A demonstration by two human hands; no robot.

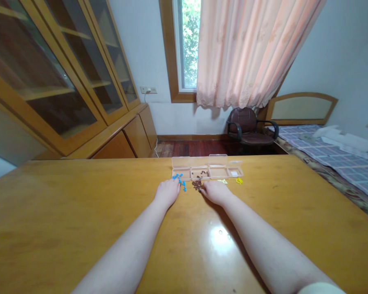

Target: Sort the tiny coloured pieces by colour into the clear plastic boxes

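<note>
My left hand (168,192) rests on the table with its fingers curled in at a group of small blue pieces (184,184). My right hand (215,191) is closed too, its fingertips at the edge of a pile of small brown pieces (196,185). Whatever either hand pinches is too small or hidden. Just beyond stands a row of clear plastic boxes (218,173) with raised lids. Some brown pieces lie inside the second box from the left. A few blue pieces show at the leftmost box, whether inside or in front I cannot tell.
Pale cream pieces (222,181) lie past my right hand, with yellow pieces (239,181) farther right. The boxes stand near the far edge of the wooden table (110,228). Beyond are an armchair (247,126), a bed (334,155) and a glass-door cabinet (116,110).
</note>
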